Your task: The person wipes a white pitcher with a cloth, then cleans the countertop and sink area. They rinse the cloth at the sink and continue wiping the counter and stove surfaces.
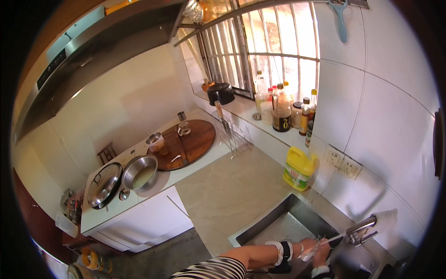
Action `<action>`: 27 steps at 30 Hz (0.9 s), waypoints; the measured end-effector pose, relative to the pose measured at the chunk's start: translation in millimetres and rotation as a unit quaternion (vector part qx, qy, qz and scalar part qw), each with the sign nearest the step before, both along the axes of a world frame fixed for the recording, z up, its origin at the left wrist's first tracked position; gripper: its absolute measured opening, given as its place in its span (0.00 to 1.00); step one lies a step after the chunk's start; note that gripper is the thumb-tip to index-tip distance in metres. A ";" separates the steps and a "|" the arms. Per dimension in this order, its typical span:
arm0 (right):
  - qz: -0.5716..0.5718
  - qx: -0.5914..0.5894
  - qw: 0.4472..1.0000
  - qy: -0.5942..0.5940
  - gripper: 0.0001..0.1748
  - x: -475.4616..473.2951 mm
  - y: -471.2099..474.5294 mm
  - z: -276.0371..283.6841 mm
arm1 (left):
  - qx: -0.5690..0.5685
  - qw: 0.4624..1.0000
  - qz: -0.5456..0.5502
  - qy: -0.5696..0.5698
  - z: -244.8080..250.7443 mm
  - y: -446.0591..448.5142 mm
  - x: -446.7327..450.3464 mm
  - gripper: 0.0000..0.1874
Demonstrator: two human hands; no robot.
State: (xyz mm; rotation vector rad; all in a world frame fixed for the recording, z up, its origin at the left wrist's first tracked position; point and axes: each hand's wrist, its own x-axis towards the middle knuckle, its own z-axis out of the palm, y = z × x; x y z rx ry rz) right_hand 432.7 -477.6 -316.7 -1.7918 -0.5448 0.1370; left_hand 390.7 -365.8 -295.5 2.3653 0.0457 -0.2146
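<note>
At the lower right, my left hand [307,245] and my right hand [321,251] are close together over the stainless steel sink [291,205]. Between them is a small whitish object [307,257], too small and blurred to name, which my left hand appears to grip. Whether my right hand grips it too cannot be told. A stream of water [334,239] runs from the metal faucet [362,225] onto the hands. White and black bands circle my left wrist.
A yellow detergent jug [298,171] stands behind the sink. Bottles and jars line the windowsill, with a black pot [220,93]. On the left counter are a round wooden board [200,139], a steel bowl [130,172] with pale liquid, a lidded pan [104,185] and a wire rack [240,148].
</note>
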 end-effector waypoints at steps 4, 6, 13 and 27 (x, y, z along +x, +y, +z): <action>-0.062 -0.048 0.977 0.199 0.23 39.0 -25.8 -33.2 | -0.096 0.990 0.097 0.023 -16.9 -6.6 12.4 0.16; -0.040 -0.040 0.966 0.251 0.19 46.7 -31.2 -33.1 | -0.216 0.942 0.253 0.044 -22.5 5.4 12.6 0.19; 0.171 0.138 0.941 0.258 0.18 14.4 -15.4 44.1 | -0.635 0.652 0.293 0.295 10.8 10.0 7.8 0.39; -0.028 -0.069 0.994 0.086 0.11 5.8 3.0 32.1 | -0.591 0.757 0.202 0.194 -15.5 -9.0 14.7 0.27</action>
